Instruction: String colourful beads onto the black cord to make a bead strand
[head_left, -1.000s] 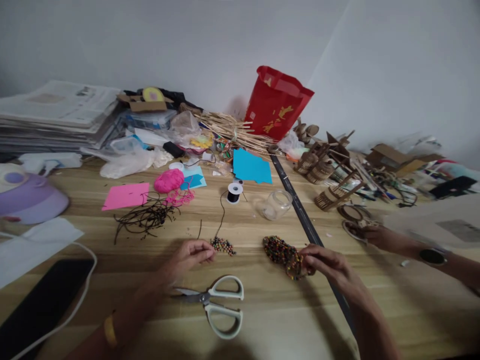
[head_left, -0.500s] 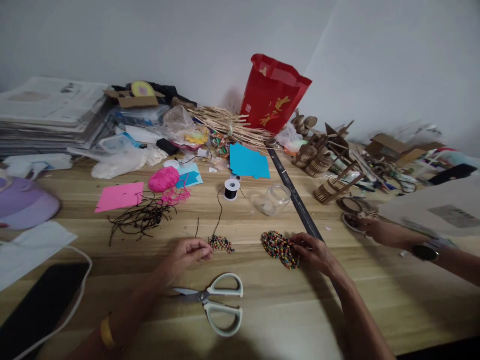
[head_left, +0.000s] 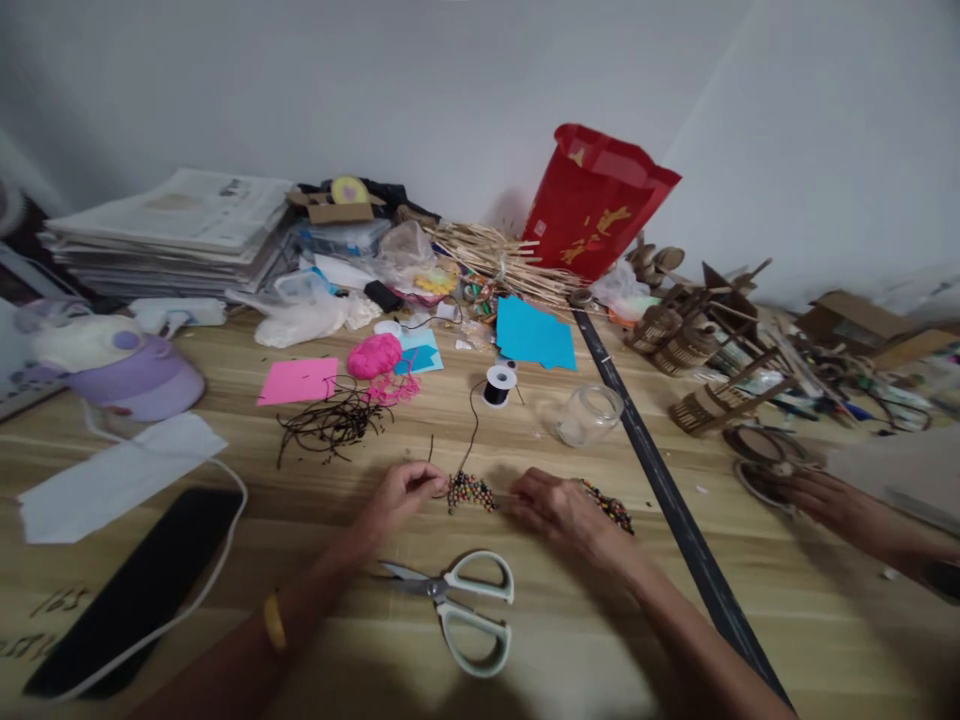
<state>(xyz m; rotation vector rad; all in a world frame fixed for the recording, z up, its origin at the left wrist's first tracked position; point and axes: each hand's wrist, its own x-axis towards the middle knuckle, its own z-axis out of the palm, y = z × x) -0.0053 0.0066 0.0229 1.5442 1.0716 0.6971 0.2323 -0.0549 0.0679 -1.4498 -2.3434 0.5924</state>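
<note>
Small pile of loose beads (head_left: 471, 492) on the wooden table (head_left: 600, 640), in front of you, between your two hands. Your left hand (head_left: 405, 495) is at the pile's left edge, thumb and fingertips drawn close together; cannot tell whether anything is pinched there. Your right hand (head_left: 559, 510) is just right of the pile, knuckles up, fingers bent; their grip is hidden, cannot tell what they hold. Beside that hand, partly behind it, a bunch of strung beads (head_left: 611, 508).

Nearer you, scissors (head_left: 442, 590) lie with blades slightly apart, tips to the left. Beyond the pile, a spool (head_left: 498, 386) of black thread stands upright; a glass jar (head_left: 591, 415) sits to its right. Left of the spool, tangled dark cord (head_left: 330, 425) and pink yarn (head_left: 373, 356). Far right, another person's hand (head_left: 817, 505) rests near a wicker basket (head_left: 709, 408).
</note>
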